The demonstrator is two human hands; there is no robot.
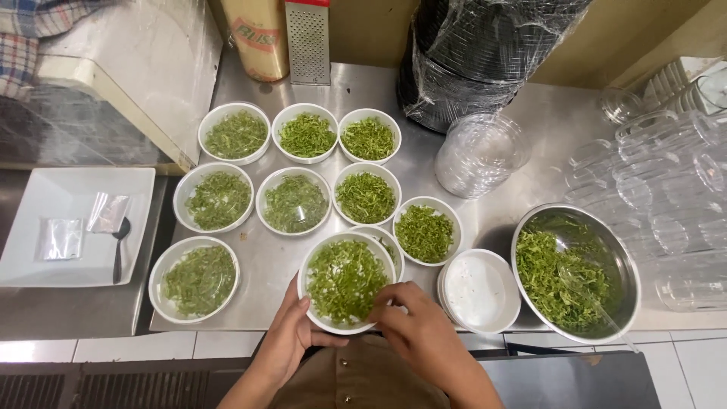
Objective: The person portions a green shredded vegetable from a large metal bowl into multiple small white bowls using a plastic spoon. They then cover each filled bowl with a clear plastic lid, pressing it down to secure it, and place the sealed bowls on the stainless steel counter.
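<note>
In the head view, the person's left hand point(291, 326) cups the near-left rim of a white bowl point(346, 282) filled with chopped green herbs, its fingers curled against the bowl's outer wall and the thumb underneath toward the person. The right hand point(413, 322) rests at the bowl's near-right edge, its fingertips point(376, 312) bent down together onto the rim where clear film seems to cover the herbs; whether they pinch the film itself cannot be told. The bowl sits at the front edge of a steel counter point(500, 113), partly overlapping another filled bowl point(388, 244) just behind it. Beyond it, 8 more white bowls of herbs stand in rows, the nearest being a filled bowl at the left front point(195, 280) and one to the right point(425, 233). Just right of the right hand stands a stack of empty white bowls point(479, 291), and beside that a steel mixing bowl point(575, 271) holding loose chopped herbs and a clear plastic spoon point(587, 295). Clear plastic cups point(478, 154) lie behind it, in front of a black stack wrapped in film point(485, 53). A metal grater point(307, 42) leans at the back wall. At the far left, a white square tray point(72, 227) holds a dark spoon point(120, 246).
</note>
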